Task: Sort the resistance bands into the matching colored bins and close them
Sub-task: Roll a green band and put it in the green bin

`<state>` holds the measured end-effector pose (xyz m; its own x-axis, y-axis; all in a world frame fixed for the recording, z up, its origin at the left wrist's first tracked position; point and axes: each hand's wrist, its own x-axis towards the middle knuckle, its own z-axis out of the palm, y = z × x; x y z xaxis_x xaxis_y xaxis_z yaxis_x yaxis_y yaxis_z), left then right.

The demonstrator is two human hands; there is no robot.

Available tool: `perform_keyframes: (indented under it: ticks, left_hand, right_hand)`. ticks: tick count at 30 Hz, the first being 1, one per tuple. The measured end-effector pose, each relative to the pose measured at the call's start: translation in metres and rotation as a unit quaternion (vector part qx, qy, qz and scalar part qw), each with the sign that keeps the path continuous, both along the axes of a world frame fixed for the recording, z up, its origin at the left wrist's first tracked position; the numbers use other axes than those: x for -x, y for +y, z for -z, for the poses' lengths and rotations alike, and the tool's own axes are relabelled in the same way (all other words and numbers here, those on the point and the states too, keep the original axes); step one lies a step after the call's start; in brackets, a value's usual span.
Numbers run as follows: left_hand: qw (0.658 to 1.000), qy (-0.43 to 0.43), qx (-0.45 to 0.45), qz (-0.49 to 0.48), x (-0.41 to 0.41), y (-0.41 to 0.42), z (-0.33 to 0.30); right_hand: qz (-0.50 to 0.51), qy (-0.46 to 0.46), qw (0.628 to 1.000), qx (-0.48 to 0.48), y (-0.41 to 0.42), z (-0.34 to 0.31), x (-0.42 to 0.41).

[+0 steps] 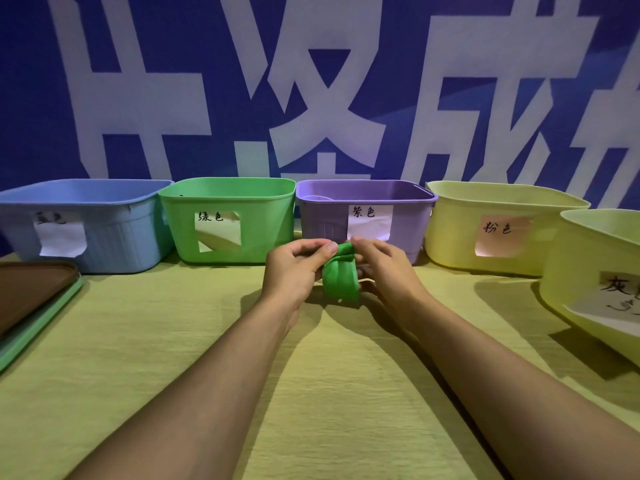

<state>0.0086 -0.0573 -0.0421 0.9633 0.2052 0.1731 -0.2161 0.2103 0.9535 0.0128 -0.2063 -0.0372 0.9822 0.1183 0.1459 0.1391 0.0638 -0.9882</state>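
A green resistance band hangs folded above the table, in front of the purple bin. My left hand pinches its top edge from the left, and my right hand pinches it from the right. The green bin stands open just to the left of my hands, with a paper label on its front. The purple bin is open too, and something pale shows inside near its rim.
A blue bin stands at the far left. Two yellow bins, one labelled and another at the right edge, are open. Stacked lids, brown over green, lie at the left on the yellow-green tablecloth.
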Motion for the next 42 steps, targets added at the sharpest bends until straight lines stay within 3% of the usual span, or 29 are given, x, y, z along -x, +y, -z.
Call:
perform_keyframes:
  ticks: [4,13,28,32,36,42]
  left_hand:
    - [1.000,-0.008,0.002,0.012,0.001,-0.001,0.000]
    - [0.999,-0.005,0.005,0.041,0.002,-0.002,-0.001]
    - [0.997,0.023,0.050,0.059,0.008,-0.005,-0.009]
    - [0.996,0.064,-0.051,0.039,0.001,0.000,-0.001]
    - [0.993,0.065,-0.088,0.034,0.001,0.000,0.003]
    - [0.996,0.075,-0.022,0.044,0.005,0.001,0.000]
  right_hand:
    - [0.034,0.019,0.997,0.071,-0.002,0.001,-0.002]
    - [0.062,-0.024,0.993,0.096,-0.001,-0.001,0.003]
    - [-0.007,-0.079,0.997,0.023,-0.003,0.004,-0.007]
    - [-0.005,-0.095,0.995,0.039,-0.002,0.005,-0.010]
    - [-0.021,-0.105,0.993,0.059,-0.002,0.004,-0.006]
    - [-0.015,-0.089,0.995,0.040,0.000,0.003,-0.003]
